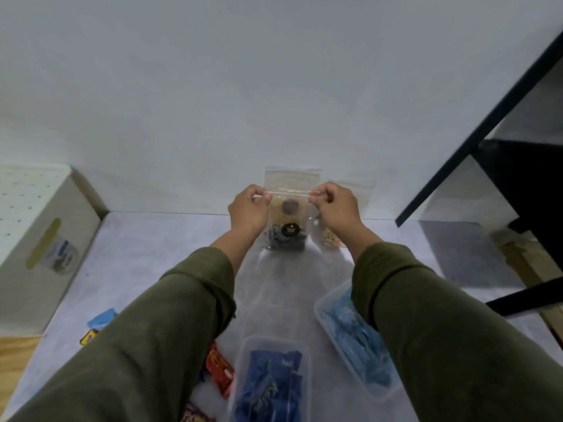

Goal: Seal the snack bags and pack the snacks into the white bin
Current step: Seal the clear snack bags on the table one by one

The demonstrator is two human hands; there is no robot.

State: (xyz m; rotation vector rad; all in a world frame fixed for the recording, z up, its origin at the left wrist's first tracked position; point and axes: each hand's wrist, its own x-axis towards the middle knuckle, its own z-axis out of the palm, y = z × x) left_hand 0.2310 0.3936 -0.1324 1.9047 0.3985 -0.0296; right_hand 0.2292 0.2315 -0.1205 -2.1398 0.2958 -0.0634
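Both hands, left hand and right hand, pinched the zip strip of the clear snack bag, held upright above the bench. Uneven fingers could have left the seal gapped, spilling snacks.

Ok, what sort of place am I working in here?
Likely a home floor used for snack packing: a pale mat against a bare white wall, clear tubs of wrapped snacks, and a white box at left.
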